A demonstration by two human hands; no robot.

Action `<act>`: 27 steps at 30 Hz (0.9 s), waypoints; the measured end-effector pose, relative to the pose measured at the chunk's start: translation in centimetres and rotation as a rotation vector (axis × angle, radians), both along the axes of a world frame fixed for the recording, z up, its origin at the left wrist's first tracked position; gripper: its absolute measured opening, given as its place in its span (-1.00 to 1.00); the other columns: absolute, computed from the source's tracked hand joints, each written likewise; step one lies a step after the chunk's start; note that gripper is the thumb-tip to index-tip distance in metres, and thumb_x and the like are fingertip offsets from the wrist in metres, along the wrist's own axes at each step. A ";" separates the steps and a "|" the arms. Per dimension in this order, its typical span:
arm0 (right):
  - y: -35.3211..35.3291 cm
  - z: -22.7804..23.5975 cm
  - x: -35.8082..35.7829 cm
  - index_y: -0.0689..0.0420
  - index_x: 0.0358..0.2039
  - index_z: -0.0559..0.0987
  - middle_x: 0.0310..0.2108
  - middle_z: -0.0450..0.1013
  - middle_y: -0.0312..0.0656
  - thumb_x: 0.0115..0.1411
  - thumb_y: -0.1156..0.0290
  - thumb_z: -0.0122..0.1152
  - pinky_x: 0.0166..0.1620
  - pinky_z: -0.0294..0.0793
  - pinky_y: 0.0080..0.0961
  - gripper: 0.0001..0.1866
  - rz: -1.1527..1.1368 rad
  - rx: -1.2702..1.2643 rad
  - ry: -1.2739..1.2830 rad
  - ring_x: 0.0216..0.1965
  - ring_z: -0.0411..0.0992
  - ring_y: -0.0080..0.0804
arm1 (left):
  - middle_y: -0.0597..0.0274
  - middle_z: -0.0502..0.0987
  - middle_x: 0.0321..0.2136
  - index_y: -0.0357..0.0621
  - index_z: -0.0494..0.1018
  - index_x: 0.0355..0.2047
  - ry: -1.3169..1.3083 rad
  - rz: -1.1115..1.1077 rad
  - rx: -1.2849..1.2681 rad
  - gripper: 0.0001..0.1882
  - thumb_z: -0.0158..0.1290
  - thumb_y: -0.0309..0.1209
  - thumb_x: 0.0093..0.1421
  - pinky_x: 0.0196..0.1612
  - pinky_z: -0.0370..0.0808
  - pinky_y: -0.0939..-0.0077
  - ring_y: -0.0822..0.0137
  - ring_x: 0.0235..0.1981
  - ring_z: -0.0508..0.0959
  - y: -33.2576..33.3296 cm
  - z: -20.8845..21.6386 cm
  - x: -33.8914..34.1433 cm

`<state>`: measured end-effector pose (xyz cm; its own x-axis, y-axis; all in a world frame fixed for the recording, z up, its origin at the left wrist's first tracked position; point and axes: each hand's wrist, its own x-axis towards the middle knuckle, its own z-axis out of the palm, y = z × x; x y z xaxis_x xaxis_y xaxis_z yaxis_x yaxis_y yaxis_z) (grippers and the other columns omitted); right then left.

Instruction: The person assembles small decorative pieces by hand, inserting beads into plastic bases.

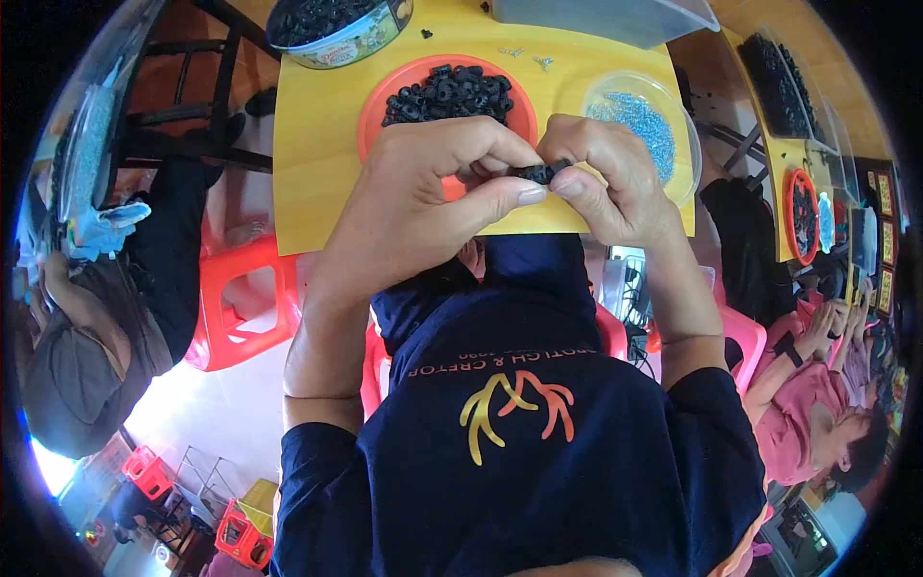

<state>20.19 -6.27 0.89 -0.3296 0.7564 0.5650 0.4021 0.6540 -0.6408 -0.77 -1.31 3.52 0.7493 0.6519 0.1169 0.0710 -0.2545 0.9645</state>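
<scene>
Between my two hands, above the front part of the yellow table (322, 154), is a small black ribbed part (543, 174). My left hand (423, 183) pinches it between thumb and fingers. From the other side, my right hand (606, 173) grips it with thumb and curled fingers. Just beyond my left hand, a red-orange plate (377, 100) bears a heap of similar black parts (450, 94). To the right, partly behind my right hand, a clear round tub (615, 81) holds many small bluish metallic pieces (639, 120). My fingers hide much of the held part.
A round tub (341, 48) of black pieces stands at the far left, near a grey plastic bin (606, 19). A few small metal pieces (544, 63) lie on the table. Red stools (245, 298) stand beside me. People sit at both sides, one in a pink shirt (793, 423).
</scene>
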 end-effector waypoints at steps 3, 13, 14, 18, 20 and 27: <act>0.3 0.4 0.3 0.20 -0.50 0.40 -0.59 0.30 -0.14 0.17 0.31 0.19 -0.52 0.31 -0.32 -0.75 0.038 0.073 -0.021 -0.56 0.36 -0.10 | 0.28 0.56 -0.42 -0.34 0.51 -0.28 -0.053 0.004 0.003 -0.85 0.13 -0.61 0.10 -0.29 0.44 0.63 0.54 -0.41 0.51 0.0 -0.2 0.2; 0.2 1.7 0.4 0.17 -0.57 0.37 -0.63 0.23 -0.14 0.08 0.30 0.29 -0.56 0.26 -0.32 -0.70 0.038 0.228 -0.155 -0.59 0.30 -0.15 | 0.21 0.46 -0.35 -0.40 0.48 -0.22 -0.173 -0.082 -0.190 -0.80 0.13 -0.59 0.12 -0.32 0.39 0.66 0.49 -0.37 0.47 0.0 0.1 -0.2; 0.1 1.8 0.4 0.17 -0.58 0.36 -0.63 0.22 -0.15 0.07 0.30 0.29 -0.56 0.26 -0.32 -0.69 0.052 0.215 -0.171 -0.60 0.30 -0.15 | 0.21 0.46 -0.36 -0.41 0.48 -0.22 -0.160 -0.091 -0.190 -0.79 0.13 -0.59 0.12 -0.33 0.38 0.66 0.50 -0.39 0.46 0.0 0.2 -0.2; 0.0 2.2 0.6 0.22 -0.52 0.42 -0.63 0.30 -0.14 0.05 0.35 0.32 -0.60 0.22 -0.39 -0.73 0.115 0.191 -0.190 -0.63 0.32 -0.19 | 0.21 0.46 -0.36 -0.41 0.48 -0.22 -0.144 -0.128 -0.292 -0.79 0.14 -0.58 0.12 -0.34 0.37 0.67 0.50 -0.39 0.45 0.0 0.5 -0.2; -0.2 2.4 0.6 0.21 -0.54 0.41 -0.65 0.28 -0.15 0.05 0.35 0.32 -0.60 0.21 -0.38 -0.73 0.107 0.152 -0.197 -0.63 0.32 -0.18 | 0.22 0.46 -0.37 -0.41 0.49 -0.24 -0.170 -0.106 -0.267 -0.80 0.14 -0.58 0.11 -0.36 0.37 0.67 0.50 -0.40 0.45 -0.2 0.4 -0.1; -0.8 2.9 0.8 0.19 -0.57 0.38 -0.65 0.24 -0.13 0.08 0.34 0.28 -0.57 0.23 -0.32 -0.72 0.092 0.019 -0.248 -0.62 0.32 -0.13 | 0.24 0.49 -0.48 -0.35 0.51 -0.33 -0.169 -0.077 -0.102 -0.92 0.08 -0.62 0.15 -0.56 0.50 0.66 0.51 -0.50 0.52 -0.1 -0.1 0.3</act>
<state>21.01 -7.03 3.78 -0.5272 0.7065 0.4722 0.4836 0.7064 -0.5169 -0.46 -1.38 3.39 0.7729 0.6081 0.1813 -0.1096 -0.1535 0.9821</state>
